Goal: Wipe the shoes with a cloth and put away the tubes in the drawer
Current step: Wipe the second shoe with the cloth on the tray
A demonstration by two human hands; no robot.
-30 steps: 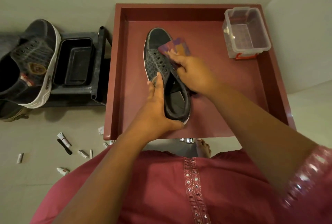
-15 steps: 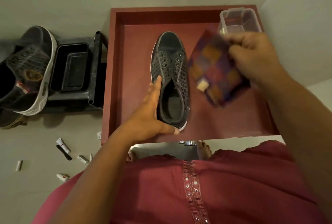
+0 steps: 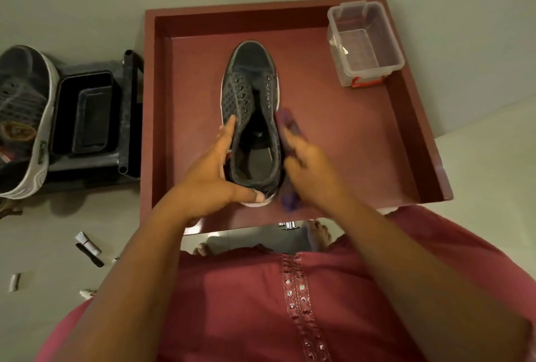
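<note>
- Half a second before this, our right hand held the cloth up in the air, away from the shoe; now the right hand [image 3: 311,171] had come down and pressed the cloth [image 3: 285,126] against the right side of the shoe [image 3: 251,92]
- Our left hand [image 3: 214,170] stayed where it was, fingers laid along the left side of the shoe and thumb curled around the heel, so the shoe was steady in the red drawer [image 3: 377,141]
- The fingers of the right hand were blurred, but they were closed over the cloth, which showed above and below the hand
- We judged that the top was already wiped and the side was now in turn, so the wiping of this shoe was not finished
- One second shoe [image 3: 23,118] lay outside on the left, by the black tray [image 3: 84,112]
- Several tubes [image 3: 87,244] lay on the floor, well apart from the drawer, so that part of the task was not begun
- One clear box [image 3: 364,42] stood in the far right corner of the drawer
</note>
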